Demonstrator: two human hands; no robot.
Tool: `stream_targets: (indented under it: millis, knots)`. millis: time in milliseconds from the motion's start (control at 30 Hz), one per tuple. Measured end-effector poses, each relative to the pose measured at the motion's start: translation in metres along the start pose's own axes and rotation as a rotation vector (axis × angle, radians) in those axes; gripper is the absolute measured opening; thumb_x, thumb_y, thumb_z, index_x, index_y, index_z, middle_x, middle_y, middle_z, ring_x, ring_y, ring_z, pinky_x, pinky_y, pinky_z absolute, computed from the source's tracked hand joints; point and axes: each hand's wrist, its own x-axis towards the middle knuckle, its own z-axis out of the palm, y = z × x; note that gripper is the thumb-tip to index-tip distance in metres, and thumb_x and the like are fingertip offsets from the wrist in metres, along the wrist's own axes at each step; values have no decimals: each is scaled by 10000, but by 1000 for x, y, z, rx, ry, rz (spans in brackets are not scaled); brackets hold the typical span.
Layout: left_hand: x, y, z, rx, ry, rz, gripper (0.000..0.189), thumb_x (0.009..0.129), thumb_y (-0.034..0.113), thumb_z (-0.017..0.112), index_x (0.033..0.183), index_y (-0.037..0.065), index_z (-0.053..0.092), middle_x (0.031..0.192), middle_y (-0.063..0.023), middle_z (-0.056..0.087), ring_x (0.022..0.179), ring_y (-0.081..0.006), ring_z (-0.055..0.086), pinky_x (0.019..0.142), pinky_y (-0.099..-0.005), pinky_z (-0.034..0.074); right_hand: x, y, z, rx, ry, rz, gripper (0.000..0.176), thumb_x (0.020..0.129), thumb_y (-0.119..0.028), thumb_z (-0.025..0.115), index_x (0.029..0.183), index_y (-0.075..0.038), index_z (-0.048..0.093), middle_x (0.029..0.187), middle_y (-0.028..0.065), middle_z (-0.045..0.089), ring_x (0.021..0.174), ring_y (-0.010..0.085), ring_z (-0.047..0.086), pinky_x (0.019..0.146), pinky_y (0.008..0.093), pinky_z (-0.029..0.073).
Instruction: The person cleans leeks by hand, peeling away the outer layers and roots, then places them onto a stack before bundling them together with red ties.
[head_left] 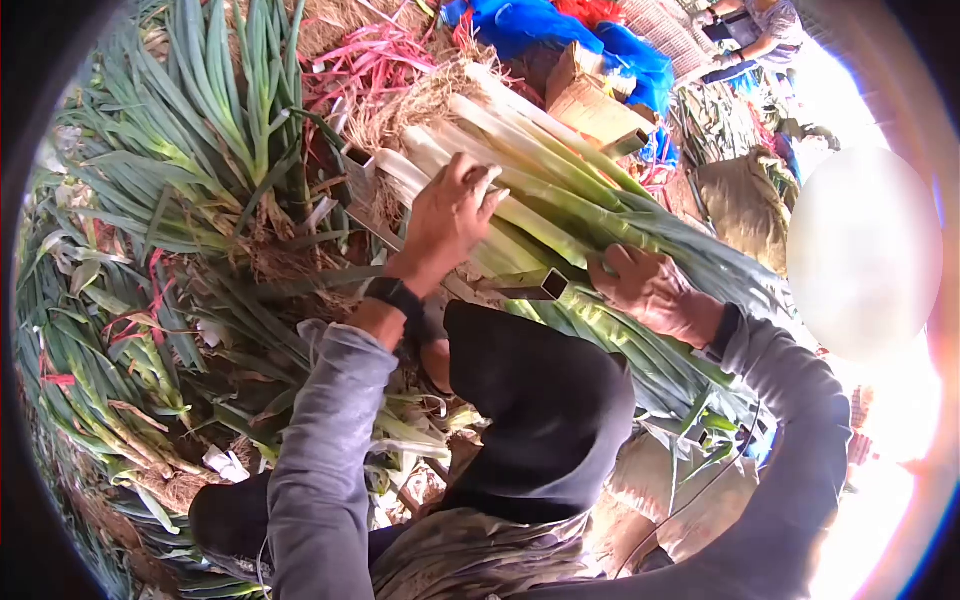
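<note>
A bundle of leeks lies across a square-tube metal frame, with white stems and roots to the upper left and green leaves to the lower right. Over the white stems is my left hand, wearing a black wristband. Its fingers are curled in, and what they hold, if anything, is hidden. My right hand rests against the near side of the green leaves, its fingers bent over them.
Loose leeks are heaped along the left. Pink-red ties lie beyond the roots. At the back are blue plastic sheeting and a piece of cardboard. Another person is at the upper right. My dark-clad knee is close to the frame.
</note>
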Motion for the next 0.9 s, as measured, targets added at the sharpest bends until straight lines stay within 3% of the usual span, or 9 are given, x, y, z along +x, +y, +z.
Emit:
stream_targets:
  millis: [133, 367, 467, 567, 633, 667, 733, 800, 900]
  knots:
    - [-4, -8, -9, 12, -62, 34, 336, 940, 265, 688, 1212, 74, 644, 1069, -109, 580, 980, -295, 644, 833, -398, 554, 4, -22, 10, 330, 85, 39, 508, 714, -111, 703, 1208, -43, 610, 911, 77, 519, 760, 229, 654, 570, 372, 577]
    - [-4, -3, -5, 36, 2, 57, 474, 957, 311, 667, 1359, 77, 576, 1089, -162, 556, 1006, -352, 615, 890, -432, 535, -12, -32, 35, 179, 118, 124, 577, 676, -141, 723, 1243, -89, 624, 936, 75, 511, 717, 229, 653, 576, 369, 584]
    - [-1, 11, -22, 115, -239, -6, 534, 947, 345, 677, 1411, 107, 563, 1134, -176, 564, 1013, -352, 605, 901, -432, 529, -3, -31, 12, 224, 153, 75, 469, 767, -167, 717, 1220, -87, 628, 931, 61, 498, 765, 230, 647, 571, 351, 566]
    - [-11, 7, -12, 180, -236, 42, 548, 903, 407, 709, 1393, 182, 611, 1153, -160, 537, 1043, -330, 586, 939, -411, 504, -1, -34, -25, 243, -31, 240, 663, 835, -369, 740, 1385, -66, 525, 1157, 151, 548, 1071, 326, 611, 866, 429, 535]
    - [-6, 7, -14, 176, -243, 13, 560, 911, 433, 691, 1401, 175, 602, 1182, -180, 534, 1057, -345, 582, 963, -431, 493, -4, -29, -52, 111, 189, 252, 822, 843, -483, 743, 1472, -46, 442, 1299, 219, 530, 1243, 392, 534, 1035, 487, 453]
    - [-6, 10, -16, 154, -273, -29, 588, 910, 432, 692, 1431, 186, 569, 1238, -221, 535, 1101, -376, 580, 985, -442, 485, -16, -21, -50, 180, 56, 334, 1030, 806, -646, 708, 1537, -22, 339, 1437, 294, 439, 1403, 445, 365, 1155, 524, 299]
    - [-7, 3, -16, 118, -306, -6, 695, 866, 463, 734, 1477, 220, 509, 1342, -305, 491, 1208, -450, 549, 1039, -480, 470, -40, -13, -24, 250, 38, 538, 1072, 789, -746, 648, 1511, -5, 371, 1380, 287, 470, 1333, 440, 426, 1111, 526, 340]
    - [1, 3, -25, 58, -440, -22, 811, 782, 435, 817, 1491, 217, 489, 1375, -330, 465, 1257, -459, 523, 1039, -483, 475, -42, -17, -51, 240, -47, 441, 1091, 786, -800, 600, 1491, 7, 394, 1322, 275, 499, 1226, 426, 483, 1042, 531, 379]
    - [9, 15, -34, 102, -437, -23, 758, 766, 403, 834, 1438, 192, 554, 1199, -196, 525, 1125, -394, 571, 981, -466, 503, -46, -20, -25, 208, 88, 331, 971, 854, -742, 573, 1453, 9, 435, 1214, 253, 522, 1119, 406, 507, 956, 527, 417]
